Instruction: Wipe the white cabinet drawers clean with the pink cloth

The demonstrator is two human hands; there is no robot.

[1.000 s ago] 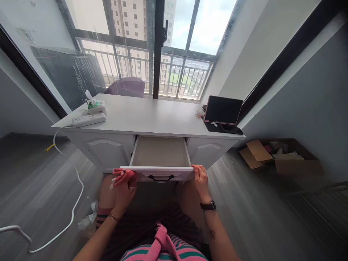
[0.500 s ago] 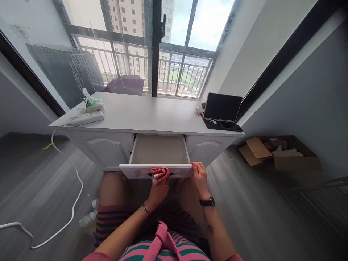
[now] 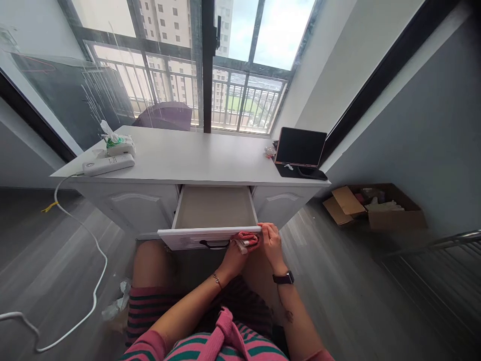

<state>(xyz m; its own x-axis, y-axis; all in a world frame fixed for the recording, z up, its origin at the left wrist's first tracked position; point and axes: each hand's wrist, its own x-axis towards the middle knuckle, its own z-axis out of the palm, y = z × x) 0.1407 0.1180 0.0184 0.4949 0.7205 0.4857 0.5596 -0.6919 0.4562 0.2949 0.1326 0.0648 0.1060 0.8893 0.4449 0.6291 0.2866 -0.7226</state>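
Note:
A white drawer [image 3: 216,208] stands pulled out of the desk, with nothing visible inside. My left hand [image 3: 235,258] is closed on a folded red and white cloth [image 3: 247,240], which lies against the right part of the drawer's front panel [image 3: 184,240]. Left of the cloth, the dark drawer handle [image 3: 214,245] shows. My right hand [image 3: 271,243] grips the panel's top right corner, its fingers over the edge and the thumb side partly hidden.
On the white desk [image 3: 199,155] are a tissue pack [image 3: 121,145], a power strip [image 3: 108,164] and a monitor [image 3: 301,147]. A white cable [image 3: 93,240] trails across the floor at left. An open cardboard box [image 3: 394,219] sits at right, near a metal rack [image 3: 432,260].
My left hand has slid the cloth rightward along the drawer front, off the handle and close to my right hand. My right hand stays at the corner. The view has shifted slightly.

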